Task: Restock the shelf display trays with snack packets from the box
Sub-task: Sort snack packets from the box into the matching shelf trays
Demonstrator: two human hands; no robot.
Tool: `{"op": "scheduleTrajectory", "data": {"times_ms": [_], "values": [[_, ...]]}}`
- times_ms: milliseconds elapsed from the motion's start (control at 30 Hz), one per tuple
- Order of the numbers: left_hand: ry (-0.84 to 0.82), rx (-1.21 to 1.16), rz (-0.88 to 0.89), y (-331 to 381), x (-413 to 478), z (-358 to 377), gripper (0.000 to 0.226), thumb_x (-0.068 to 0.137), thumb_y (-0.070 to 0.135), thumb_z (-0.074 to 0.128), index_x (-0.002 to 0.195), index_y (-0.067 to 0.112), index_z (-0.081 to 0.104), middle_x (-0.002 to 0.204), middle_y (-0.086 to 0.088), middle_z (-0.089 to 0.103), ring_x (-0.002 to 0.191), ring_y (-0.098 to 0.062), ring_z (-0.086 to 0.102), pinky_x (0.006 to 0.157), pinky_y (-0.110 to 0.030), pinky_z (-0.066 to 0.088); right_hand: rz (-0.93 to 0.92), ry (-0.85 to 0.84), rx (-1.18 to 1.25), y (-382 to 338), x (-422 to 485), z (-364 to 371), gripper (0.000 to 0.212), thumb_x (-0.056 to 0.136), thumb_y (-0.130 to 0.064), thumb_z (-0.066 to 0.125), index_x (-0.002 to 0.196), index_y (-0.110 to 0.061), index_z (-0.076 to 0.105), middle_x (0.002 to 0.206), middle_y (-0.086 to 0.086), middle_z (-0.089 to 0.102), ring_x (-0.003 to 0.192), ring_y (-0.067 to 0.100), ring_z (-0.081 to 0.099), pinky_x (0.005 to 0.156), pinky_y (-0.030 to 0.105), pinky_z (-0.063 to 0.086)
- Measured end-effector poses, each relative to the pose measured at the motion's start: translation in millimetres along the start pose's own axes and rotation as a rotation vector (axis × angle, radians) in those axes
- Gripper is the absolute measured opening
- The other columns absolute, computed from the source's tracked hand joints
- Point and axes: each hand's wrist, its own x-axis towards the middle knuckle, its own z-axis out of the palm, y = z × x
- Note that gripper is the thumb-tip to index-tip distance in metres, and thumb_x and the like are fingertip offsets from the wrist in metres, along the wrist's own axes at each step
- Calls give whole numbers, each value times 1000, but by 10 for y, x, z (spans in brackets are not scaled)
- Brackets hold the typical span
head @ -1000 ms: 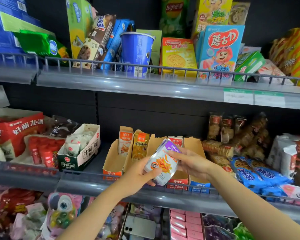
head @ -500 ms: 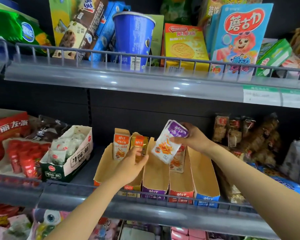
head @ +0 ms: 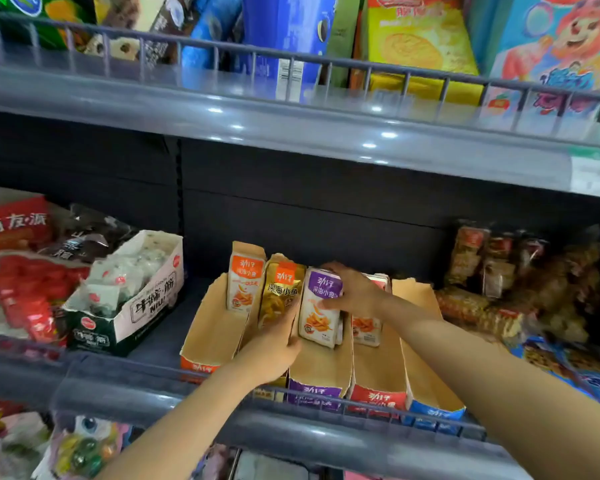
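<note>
The right hand (head: 355,294) reaches in from the lower right of the frame. Its grip is closed on the top of the purple packet (head: 317,317), with fingers curled over the top edge and the thumb on the front. The packet stands upright in the middle of the frame, with its long side going up and down. Its bottom is down inside the purple tray (head: 321,374), near the back, and looks to be touching the tray floor. So the packet hangs just under the grip and a little to its left in the picture. The bare part of the tray runs toward the bottom of the frame. The left hand (head: 269,355) comes up from the lower left and rests on the wall just left of the purple tray, close to the packet's lower corner. I cannot tell if its grip pinches the wall or only leans on it. The gold packet (head: 281,292) stands just left of the purple one, and the red packet (head: 366,327) just right. I think the right hand, the one that has the packet, only needs to keep it straight and let go.
</note>
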Motion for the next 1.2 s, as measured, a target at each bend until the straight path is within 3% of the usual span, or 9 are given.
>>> {"op": "scheduleTrajectory", "data": {"times_ms": [100,200,567,667,767,867,967,1067,1200], "values": [[-26,-2,7,60,-45,-28,74,100,26,40,144,41,-18,139,2,42,55,0,44,43,-6,34,-16,47,-182,88,31,59,68,78,-37,73,136,-28,38,137,0,49,131,24,40,112,45,32],[-28,-7,22,75,-65,-39,75,100,25,40,143,42,-19,141,5,39,55,-1,46,45,-7,37,-47,104,-285,98,28,35,67,80,-36,72,137,-27,38,139,-1,47,136,22,33,117,40,18],[-21,-36,-3,-1,-3,12,71,99,30,41,145,43,-12,139,4,44,53,-4,48,42,-10,35,-49,168,-363,108,128,17,68,77,-41,73,135,-27,41,138,0,46,131,21,36,114,40,21],[-1,-9,7,-10,-22,-7,70,98,40,42,146,44,-10,148,6,34,70,-9,60,59,-23,55,-31,174,-294,87,59,-22,69,78,-41,72,138,-27,39,143,1,43,134,23,35,115,43,22],[34,53,39,31,-108,-52,70,95,49,40,148,40,-6,153,8,28,91,-8,60,73,-24,57,-31,191,-178,30,-117,-75,68,82,-39,68,141,-28,36,146,1,40,135,24,37,113,44,31],[90,44,91,108,-302,-101,71,93,54,40,149,37,0,153,9,29,120,-13,52,89,-24,48,-70,183,-59,-59,-416,-100,61,88,-39,60,142,-28,34,147,1,40,132,22,41,105,40,42],[129,37,148,170,-632,-121,71,91,56,41,149,38,4,155,12,20,139,-13,30,108,-34,34,-74,127,70,-148,-854,-80,58,91,-43,54,143,-32,31,148,-5,37,133,16,39,102,29,39],[130,99,171,123,-1030,-42,71,90,61,38,150,38,7,157,15,12,143,-10,17,115,-40,26,-135,58,110,-218,-1382,37,59,90,-48,51,144,-33,31,151,-9,31,136,7,31,112,29,30],[77,154,168,-111,-1547,256,72,89,64,34,150,36,8,157,16,10,145,-7,8,118,-33,16,-185,-48,160,-203,-2093,429,56,91,-38,54,142,-27,34,146,-11,36,132,-1,31,111,17,22]]}}
